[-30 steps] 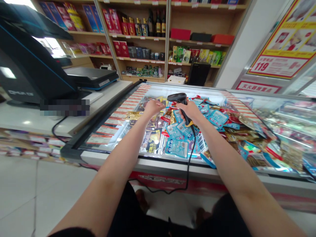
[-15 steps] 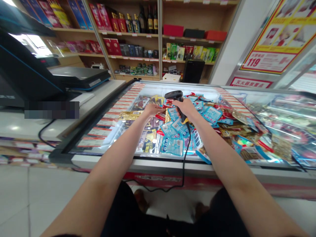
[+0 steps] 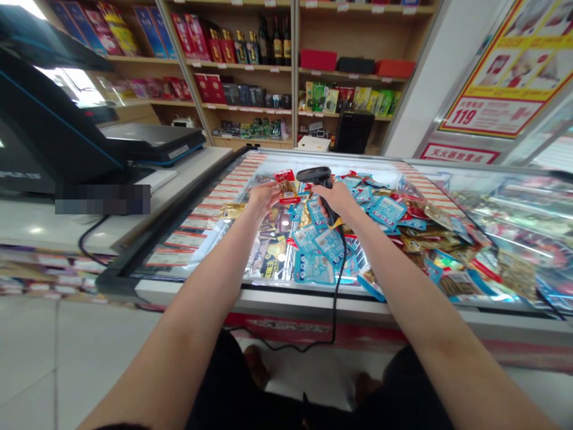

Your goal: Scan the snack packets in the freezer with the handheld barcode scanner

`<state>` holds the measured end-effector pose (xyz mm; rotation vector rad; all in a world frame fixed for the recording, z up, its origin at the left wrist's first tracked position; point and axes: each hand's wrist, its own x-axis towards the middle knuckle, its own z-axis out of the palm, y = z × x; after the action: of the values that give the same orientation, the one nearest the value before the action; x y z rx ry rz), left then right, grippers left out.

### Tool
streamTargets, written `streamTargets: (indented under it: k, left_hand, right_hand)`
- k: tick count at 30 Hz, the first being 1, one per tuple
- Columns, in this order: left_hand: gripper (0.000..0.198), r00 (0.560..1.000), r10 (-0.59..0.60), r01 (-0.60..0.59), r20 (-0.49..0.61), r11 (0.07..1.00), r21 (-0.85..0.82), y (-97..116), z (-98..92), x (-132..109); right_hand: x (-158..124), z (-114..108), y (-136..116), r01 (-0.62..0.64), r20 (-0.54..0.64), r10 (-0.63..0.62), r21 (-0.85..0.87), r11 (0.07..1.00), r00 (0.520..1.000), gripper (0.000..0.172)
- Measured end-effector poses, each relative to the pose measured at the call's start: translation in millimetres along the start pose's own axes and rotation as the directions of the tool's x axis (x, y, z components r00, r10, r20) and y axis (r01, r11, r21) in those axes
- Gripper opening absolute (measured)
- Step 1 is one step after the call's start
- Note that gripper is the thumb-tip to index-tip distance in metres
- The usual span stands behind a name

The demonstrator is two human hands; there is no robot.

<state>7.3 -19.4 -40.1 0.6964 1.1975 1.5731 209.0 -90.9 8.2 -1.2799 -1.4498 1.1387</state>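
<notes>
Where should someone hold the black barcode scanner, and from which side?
Take the black barcode scanner by its slim handle, from behind the wider head, as the right hand does. The handle suits a closed hand, and the black cable leaves its lower end, leaving the head uncovered.

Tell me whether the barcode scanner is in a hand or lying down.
In a hand: the right hand grips the black corded barcode scanner by its handle, above the packets.
</notes>
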Motion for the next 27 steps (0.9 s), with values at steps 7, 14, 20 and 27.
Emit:
streamTargets:
  k: [7,14,20,27]
  left_hand:
    - [0.022,0.999,0.017,-0.015,0.039,0.999,-0.041,2.6,2.9,-6.9]
    - [0.023,0.999,0.044,-0.043,-0.001,0.994,-0.099,4.4,2.4,-4.7]
    - [0.022,0.997,0.072,-0.069,0.025,0.993,-0.100,6.1,0.9,-4.9]
    - [0.021,0.997,0.071,-0.072,-0.005,0.992,-0.100,10.9,1.2,-9.2]
  right_hand:
    - [-0.7,1.9,1.6,0.016,0.040,-0.014,-0.048,0.999,0.999,0.025]
    - [-2.2,2.2,4.2,0.033,0.105,-0.020,-0.125,0.992,0.994,0.032]
    - [-2.2,0.6,3.8,0.032,0.124,-0.010,-0.178,0.984,0.992,0.038]
    - [-3.7,-0.1,2.2,0.022,0.124,0.002,-0.193,0.981,0.992,0.039]
